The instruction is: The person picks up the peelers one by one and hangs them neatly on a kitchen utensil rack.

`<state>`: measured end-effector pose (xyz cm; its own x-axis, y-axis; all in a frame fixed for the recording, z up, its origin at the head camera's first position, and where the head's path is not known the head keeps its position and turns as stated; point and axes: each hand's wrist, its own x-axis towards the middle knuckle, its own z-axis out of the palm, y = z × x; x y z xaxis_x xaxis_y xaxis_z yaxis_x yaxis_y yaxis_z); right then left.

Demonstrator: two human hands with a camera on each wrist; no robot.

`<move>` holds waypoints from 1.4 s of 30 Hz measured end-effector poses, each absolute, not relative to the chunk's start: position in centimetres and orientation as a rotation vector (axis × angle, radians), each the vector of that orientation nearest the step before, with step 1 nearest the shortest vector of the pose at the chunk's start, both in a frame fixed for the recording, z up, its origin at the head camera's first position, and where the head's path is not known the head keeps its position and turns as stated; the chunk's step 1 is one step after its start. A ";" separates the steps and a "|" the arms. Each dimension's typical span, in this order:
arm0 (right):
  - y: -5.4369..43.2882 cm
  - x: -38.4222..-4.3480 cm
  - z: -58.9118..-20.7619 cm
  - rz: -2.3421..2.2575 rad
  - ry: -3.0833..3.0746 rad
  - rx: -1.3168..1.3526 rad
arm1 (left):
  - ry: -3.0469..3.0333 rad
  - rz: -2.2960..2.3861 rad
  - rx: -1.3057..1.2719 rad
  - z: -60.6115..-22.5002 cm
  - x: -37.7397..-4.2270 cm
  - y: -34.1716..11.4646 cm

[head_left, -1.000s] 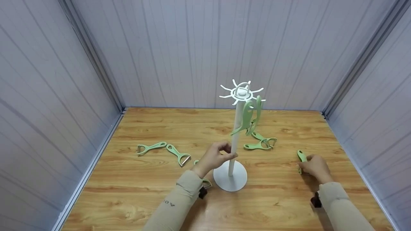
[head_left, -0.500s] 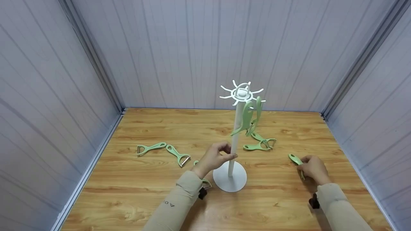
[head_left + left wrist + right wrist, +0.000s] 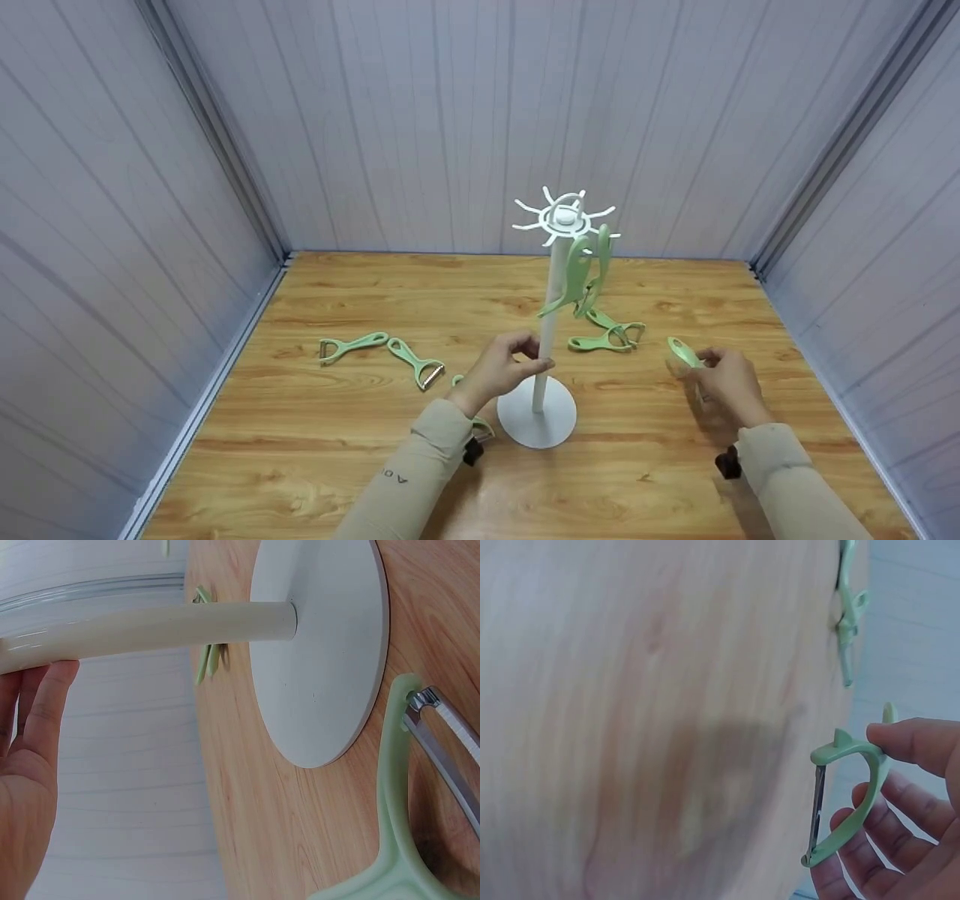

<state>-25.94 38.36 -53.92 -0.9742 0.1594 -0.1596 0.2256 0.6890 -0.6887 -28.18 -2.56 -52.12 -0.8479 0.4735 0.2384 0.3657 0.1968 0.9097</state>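
My left hand grips the pole of a white stand low down, above its round base. Two light-green peelers hang from the hook ring at the top; the nearer hanging peeler partly covers the other. Off to the right, my right hand pinches another green peeler between thumb and fingers. In the right wrist view, that peeler is clear of the wooden table, its metal blade facing away from the palm.
Two crossed peelers lie behind the stand, to its right. On the left are two more peelers, one farther out and one nearer. A further peeler is partly hidden beneath my left forearm. Pale panel walls enclose the table.
My right hand has turned the peeler, moved it slightly left and raised it off the table. The left hand stays on the pole.
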 end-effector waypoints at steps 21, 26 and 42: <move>34.7 -25.9 -50.0 -1.340 3.020 0.207 | 2.330 1.770 0.829 -52.0 -28.0 -2.5; 33.5 -25.8 -49.0 -1.403 3.044 0.191 | 2.340 1.768 0.836 -51.9 -28.0 -2.6; 30.8 -25.0 -46.6 -1.504 3.154 0.153 | 2.346 1.762 0.838 -52.0 -28.1 -2.5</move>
